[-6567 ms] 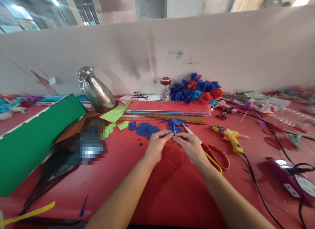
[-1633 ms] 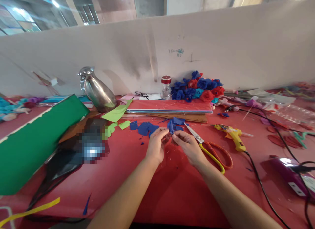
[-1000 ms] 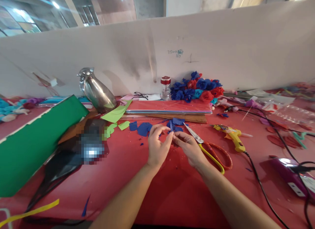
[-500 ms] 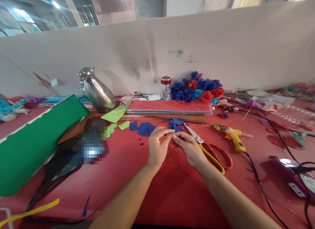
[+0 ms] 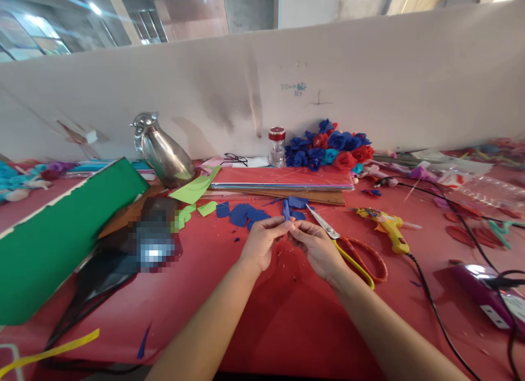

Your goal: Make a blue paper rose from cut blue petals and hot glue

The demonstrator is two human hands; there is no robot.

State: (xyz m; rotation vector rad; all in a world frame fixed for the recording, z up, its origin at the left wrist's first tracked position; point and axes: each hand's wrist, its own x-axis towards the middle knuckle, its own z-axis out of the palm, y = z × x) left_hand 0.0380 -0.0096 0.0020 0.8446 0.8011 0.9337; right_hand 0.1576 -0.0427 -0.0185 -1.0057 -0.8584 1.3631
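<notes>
Left hand (image 5: 261, 242) and right hand (image 5: 319, 251) above a red counter (image 5: 303, 326), seen from the head. Clock positions are read about the folded blue piece (image 5: 286, 207), with twelve o'clock toward the pale wall (image 5: 164, 80). The folded blue piece stands roughly upright at the meeting point of the hands, its lower end gripped. Both hands are clamped on it, thumbs and forefingers pinched together so that the fingertips meet; the end between them is hidden.

Just beyond the fingertips, at one to two o'clock: blue scraps (image 5: 298, 202) on the counter. Nine o'clock, near the left hand: flat blue cut pieces (image 5: 241, 215), with light-green cut pieces (image 5: 207, 208) farther out. Four o'clock, near the right hand: scissors (image 5: 337, 240), one handle loop red and one yellow, blades directed toward the scraps. Three o'clock, farther off: a yellow glue gun (image 5: 391, 232) with a black cord. Twelve o'clock: a stack of sheets (image 5: 283, 176), and behind it a red-lidded jar (image 5: 276, 150). One o'clock: a heap of blue and red flowers (image 5: 338, 148). Ten o'clock: a metal jug (image 5: 167, 157).
</notes>
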